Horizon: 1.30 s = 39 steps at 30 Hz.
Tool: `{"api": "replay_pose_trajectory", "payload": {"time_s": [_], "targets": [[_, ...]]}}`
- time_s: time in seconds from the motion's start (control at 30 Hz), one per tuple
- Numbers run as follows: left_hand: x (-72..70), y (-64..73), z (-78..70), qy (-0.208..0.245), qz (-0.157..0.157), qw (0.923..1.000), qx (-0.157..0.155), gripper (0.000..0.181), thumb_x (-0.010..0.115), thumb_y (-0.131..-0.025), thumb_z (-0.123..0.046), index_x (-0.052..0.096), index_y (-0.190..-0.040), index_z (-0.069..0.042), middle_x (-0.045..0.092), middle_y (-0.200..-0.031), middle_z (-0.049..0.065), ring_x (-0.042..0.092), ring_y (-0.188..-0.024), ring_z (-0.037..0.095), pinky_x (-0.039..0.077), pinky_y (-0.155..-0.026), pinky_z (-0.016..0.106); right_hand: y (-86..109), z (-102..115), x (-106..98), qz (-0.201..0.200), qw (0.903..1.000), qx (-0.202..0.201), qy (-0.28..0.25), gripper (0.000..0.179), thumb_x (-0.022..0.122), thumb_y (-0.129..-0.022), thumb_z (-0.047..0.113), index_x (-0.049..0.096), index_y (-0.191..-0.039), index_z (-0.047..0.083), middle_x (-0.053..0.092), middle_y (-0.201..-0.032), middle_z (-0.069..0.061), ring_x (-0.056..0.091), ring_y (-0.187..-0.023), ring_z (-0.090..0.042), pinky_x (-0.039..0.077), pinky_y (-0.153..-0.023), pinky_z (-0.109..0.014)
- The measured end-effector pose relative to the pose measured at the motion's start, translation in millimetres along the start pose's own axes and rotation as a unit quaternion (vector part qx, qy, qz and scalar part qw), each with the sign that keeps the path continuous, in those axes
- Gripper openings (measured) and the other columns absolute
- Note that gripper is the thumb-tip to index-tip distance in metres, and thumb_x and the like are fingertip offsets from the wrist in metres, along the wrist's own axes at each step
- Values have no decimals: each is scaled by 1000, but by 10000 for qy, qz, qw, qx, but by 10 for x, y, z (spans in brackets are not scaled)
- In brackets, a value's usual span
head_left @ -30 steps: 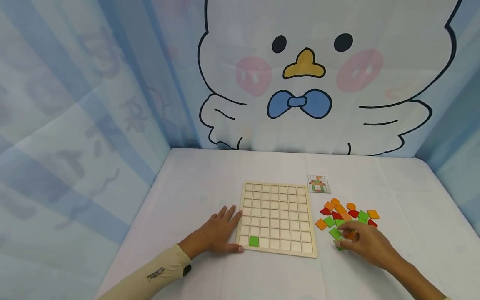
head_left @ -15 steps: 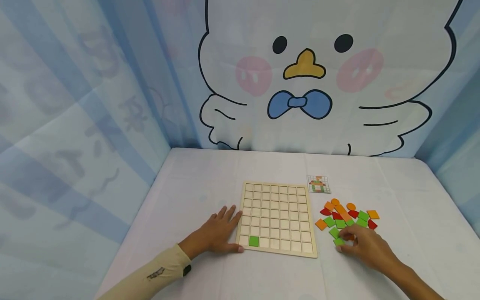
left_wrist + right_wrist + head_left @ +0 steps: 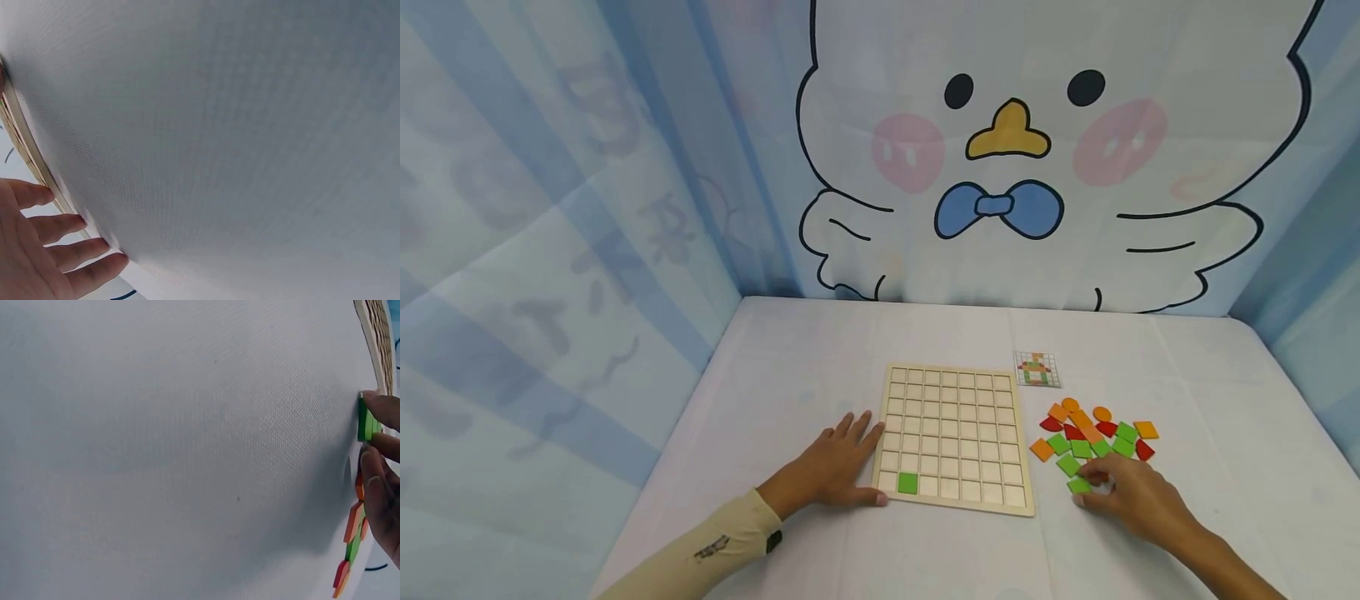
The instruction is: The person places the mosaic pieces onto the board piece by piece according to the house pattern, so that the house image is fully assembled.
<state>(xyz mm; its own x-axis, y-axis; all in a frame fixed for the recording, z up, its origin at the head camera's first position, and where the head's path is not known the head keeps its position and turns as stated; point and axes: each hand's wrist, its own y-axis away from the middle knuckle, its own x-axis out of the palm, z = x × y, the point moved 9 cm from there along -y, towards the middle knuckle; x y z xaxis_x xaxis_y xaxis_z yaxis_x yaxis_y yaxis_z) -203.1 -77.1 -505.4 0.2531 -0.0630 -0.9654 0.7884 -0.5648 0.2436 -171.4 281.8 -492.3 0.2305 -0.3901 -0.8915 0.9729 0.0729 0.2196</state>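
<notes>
My right hand (image 3: 1138, 500) pinches a green square tile (image 3: 1078, 486) between thumb and fingertips, at the near side of a pile of coloured tiles (image 3: 1081, 448). In the right wrist view the thumb and a finger sit at opposite ends of that green tile (image 3: 364, 419). With its fingers straight and spread, my left hand (image 3: 831, 468) rests at the left edge of a wooden grid board (image 3: 951, 429). The left wrist view shows its fingertips at the board's rim (image 3: 31, 144). One green square (image 3: 907, 482) lies in the board's bottom row, second cell from the left.
A small pattern card (image 3: 1037, 369) lies beyond the pile, near the board's upper right corner. Orange squares and circles, red pieces (image 3: 1052, 423) and green squares make up the pile. A curtain with a cartoon bird (image 3: 1000, 208) hangs behind the table.
My right hand has shifted slightly right and toward me, closing thumb and finger on the near green tile, which shows more clearly. The left hand and board have stayed put.
</notes>
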Motion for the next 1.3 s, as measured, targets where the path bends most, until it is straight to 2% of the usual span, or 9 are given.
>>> {"api": "replay_pose_trajectory", "payload": {"time_s": [0.37,0.67,0.9,1.3], "targets": [[-19,9,-11,8,-32,10000,-2,103,52,-81,-78,27,-155,-11,28,-160,18,32,-144,42,42,-104,54,-4,9,17,-28,10000,0,-91,36,86,-71,28,69,-99,11,67,-84,5,53,-73,-14,42,-61,-30],[-20,13,-1,42,1,10000,-43,104,52,-80,-79,27,-155,-12,27,-160,17,32,-144,41,41,-105,55,6,78,55,37,9997,-154,-172,34,83,-75,17,67,-105,13,63,-80,4,52,-70,-14,42,-58,-28],[-7,9,7,-30,-6,10000,-15,104,51,-80,-79,26,-155,-12,27,-160,17,32,-144,41,41,-105,54,15,121,57,18,9993,-289,-232,32,80,-79,18,70,-109,17,60,-77,5,49,-66,-12,38,-52,-23],[15,-1,13,-46,-37,10000,9,104,52,-80,-80,27,-155,-12,28,-160,17,32,-144,41,42,-104,54,0,240,15,-161,9974,-612,-338,29,78,-81,15,70,-109,17,61,-79,6,50,-71,-12,41,-56,-21]]}}
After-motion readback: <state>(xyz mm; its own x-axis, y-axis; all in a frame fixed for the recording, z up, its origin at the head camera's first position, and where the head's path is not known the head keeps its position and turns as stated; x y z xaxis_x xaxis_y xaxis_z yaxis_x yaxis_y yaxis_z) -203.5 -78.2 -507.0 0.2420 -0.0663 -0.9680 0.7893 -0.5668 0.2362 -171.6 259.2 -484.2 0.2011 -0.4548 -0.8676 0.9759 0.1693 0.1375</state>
